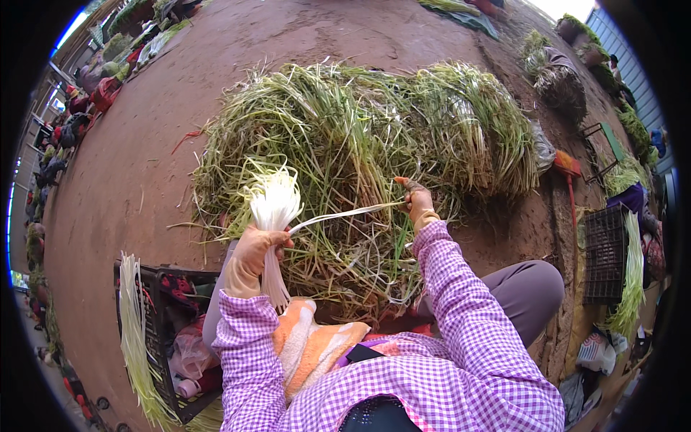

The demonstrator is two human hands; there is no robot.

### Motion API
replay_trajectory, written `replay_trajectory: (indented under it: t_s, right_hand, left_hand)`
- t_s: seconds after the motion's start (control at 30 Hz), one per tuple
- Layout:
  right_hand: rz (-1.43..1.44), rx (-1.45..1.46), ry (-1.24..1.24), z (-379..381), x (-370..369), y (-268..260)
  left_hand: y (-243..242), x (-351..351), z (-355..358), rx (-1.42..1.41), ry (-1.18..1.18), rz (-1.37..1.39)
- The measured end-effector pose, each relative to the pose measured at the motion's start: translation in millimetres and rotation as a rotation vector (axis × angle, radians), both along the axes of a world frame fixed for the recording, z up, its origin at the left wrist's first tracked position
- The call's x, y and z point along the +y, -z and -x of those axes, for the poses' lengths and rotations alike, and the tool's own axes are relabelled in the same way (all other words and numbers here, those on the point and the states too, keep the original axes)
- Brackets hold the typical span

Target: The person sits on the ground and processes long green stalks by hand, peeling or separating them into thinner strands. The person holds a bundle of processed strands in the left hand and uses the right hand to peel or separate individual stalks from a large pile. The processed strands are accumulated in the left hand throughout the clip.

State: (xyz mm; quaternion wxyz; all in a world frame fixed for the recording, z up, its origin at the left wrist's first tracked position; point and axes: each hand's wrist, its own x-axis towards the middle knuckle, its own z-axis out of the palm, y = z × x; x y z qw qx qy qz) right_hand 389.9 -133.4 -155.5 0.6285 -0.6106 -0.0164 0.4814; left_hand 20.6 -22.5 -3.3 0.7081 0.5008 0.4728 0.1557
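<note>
My left hand (259, 245), in a tan glove, is closed around a bundle of pale garlic chive-like stalks (276, 202); their loose ends fan out above the fist and the stems hang below it. My right hand (418, 201), also gloved, with an orange cover on one fingertip, pinches the end of a few pale strands (351, 211). These strands stretch across to the left fist. Beyond both hands lies a large heap of green and straw-coloured stalks (324, 129). An orange and white towel (313, 345) covers my lap.
At the left stands a dark plastic crate (186, 413) holding bags, with pale stalks (135, 335) draped over its side. Another crate (604, 259) with draped stalks is at the right, near a red-handled broom (568, 164). More stalk piles and bags line the brown floor's edges.
</note>
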Motion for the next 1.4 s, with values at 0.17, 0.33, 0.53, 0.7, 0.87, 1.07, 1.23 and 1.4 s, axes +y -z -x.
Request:
replay_trajectory:
  t_s: [0.17,0.33,0.53,0.7,0.87,1.07,1.23,1.4]
  right_hand:
    - [0.257,-0.184,-0.461,51.2,44.3,2.1]
    - [0.270,-0.382,-0.452,74.5,85.8,9.4]
    - [-0.250,-0.248,-0.115,84.8,87.0,-52.4]
    - [-0.550,0.076,-0.500,129.1,21.8,-87.7]
    - [-0.220,-0.092,-0.619,164.6,-14.0,-89.7]
    - [-0.243,-0.074,-0.694,189.7,-33.2,-89.2]
    - [-0.252,-0.025,-0.668,190.9,-28.4,-93.6]
    - [-0.251,-0.128,-0.548,193.1,0.7,-83.8]
  left_hand:
    - [0.7,14.1,13.1,-0.602,-0.477,-0.001]
    - [11.6,22.9,5.1,-0.894,-0.499,0.200]
    - [0.2,10.7,0.4,-0.877,-0.391,0.178]
    - [-10.1,9.1,8.0,-0.624,-0.341,0.057]
    - [-3.2,-8.6,-4.2,-0.241,-0.300,-0.068]
    - [17.6,-25.0,-23.3,-0.142,-0.154,-0.016]
    - [33.8,-22.9,-23.2,-0.103,-0.177,-0.019]
    - [29.8,-28.6,-22.6,-0.149,-0.125,-0.175]
